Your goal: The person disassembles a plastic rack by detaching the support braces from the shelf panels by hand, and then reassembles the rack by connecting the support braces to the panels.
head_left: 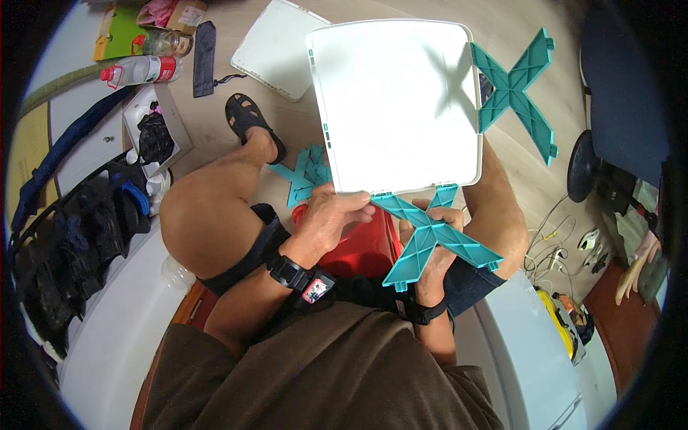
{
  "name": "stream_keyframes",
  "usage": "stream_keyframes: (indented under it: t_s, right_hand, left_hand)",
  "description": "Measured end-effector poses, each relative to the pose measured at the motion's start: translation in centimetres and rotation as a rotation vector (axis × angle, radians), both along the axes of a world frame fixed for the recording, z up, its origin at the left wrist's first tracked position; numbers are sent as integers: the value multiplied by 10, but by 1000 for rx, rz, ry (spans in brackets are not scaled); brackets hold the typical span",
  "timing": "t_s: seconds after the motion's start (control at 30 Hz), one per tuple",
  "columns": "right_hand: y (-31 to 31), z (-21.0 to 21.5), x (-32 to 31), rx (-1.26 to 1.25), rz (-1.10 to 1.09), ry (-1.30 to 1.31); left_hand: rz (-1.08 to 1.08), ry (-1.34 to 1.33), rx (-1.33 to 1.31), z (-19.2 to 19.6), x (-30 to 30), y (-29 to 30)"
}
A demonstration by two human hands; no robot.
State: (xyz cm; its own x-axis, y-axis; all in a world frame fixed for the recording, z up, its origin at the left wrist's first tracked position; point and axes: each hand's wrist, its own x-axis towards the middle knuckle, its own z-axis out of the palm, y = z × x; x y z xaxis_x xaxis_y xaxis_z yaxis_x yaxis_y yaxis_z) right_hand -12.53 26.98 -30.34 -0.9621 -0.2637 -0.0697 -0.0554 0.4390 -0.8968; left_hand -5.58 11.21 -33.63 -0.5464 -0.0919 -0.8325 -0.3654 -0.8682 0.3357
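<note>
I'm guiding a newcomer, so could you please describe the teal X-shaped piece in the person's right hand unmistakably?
Find the large white panel at the picture's upper middle. At its lower edge is the teal X-shaped piece, gripped by the right hand. A second teal cross juts from the panel's right edge, but no hand touches that one.

The single view comes from the person's own head, from the left of two side-by-side fisheye cameras, facing down past the brown shirt [337,365] at the lower edge. It looks upright, from close above, onto the left hand [326,218], the right hand [438,259] and the white panel [390,107] in the middle. The wide lens (a dark curved border rings it) also takes in the floor [211,125] beyond, bending straight edges toward its rim.
</note>
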Motion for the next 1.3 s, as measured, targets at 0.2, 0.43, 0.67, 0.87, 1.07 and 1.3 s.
stream_keyframes:
  t_s: [0.2,0.43,0.67,0.87,1.07,1.3]
  right_hand:
    - [1,-2,-3,38,32,-16]
    - [-4,-4,-3,-9,13,23]
    - [1,-6,-1,-52,28,-78]
    - [22,-7,-1,-240,7,-232]
    - [39,-11,-29,-479,-446,-504]
    - [19,-34,-56,-558,-364,-704]
  left_hand:
    - [32,-11,6,0,0,10]
    - [17,22,-29,-2,-2,8]
    - [20,-27,-80,-2,-1,11]
    - [-13,-35,-48,-5,-3,9]
    - [-3,-33,-14,-5,-2,5]
    - [-22,-71,15,-5,-4,6]
